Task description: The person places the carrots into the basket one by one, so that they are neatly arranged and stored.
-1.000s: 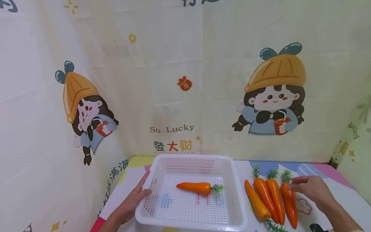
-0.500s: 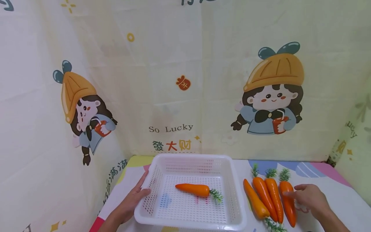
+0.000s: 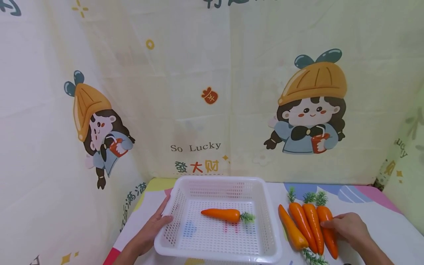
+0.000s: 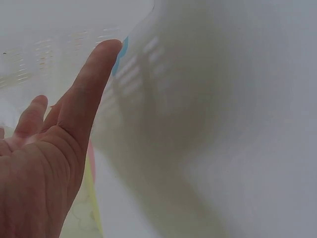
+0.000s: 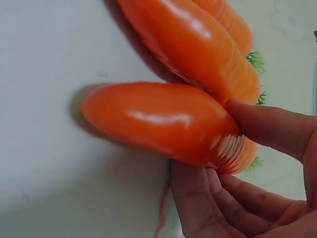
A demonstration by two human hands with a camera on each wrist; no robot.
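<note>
My right hand [image 3: 352,230] pinches the rightmost orange carrot [image 3: 326,217] between thumb and fingers near its leafy top. In the right wrist view, the thumb [image 5: 277,126] is on one side of that carrot [image 5: 158,119] and the fingers are on the other, while its tip lies on the table. My left hand [image 3: 149,232] rests against the left side of a white perforated plastic basket [image 3: 216,257]. Its fingers lie straight along the outer wall in the left wrist view, with the fingertip [image 4: 111,47] near the wall holes. Inside the basket lies another carrot [image 3: 222,215], green top to the right.
Several more carrots stand side by side right of the basket, among them an orange one [image 3: 303,222] and one turned the other way [image 3: 293,228], top toward me. The patterned tabletop [image 3: 384,221] meets a printed cloth backdrop [image 3: 245,121] behind and on the left.
The right hand has come down from the carrot's top to grip its upper body, and that carrot has shifted slightly left toward its neighbours. The left hand and basket hold their place.
</note>
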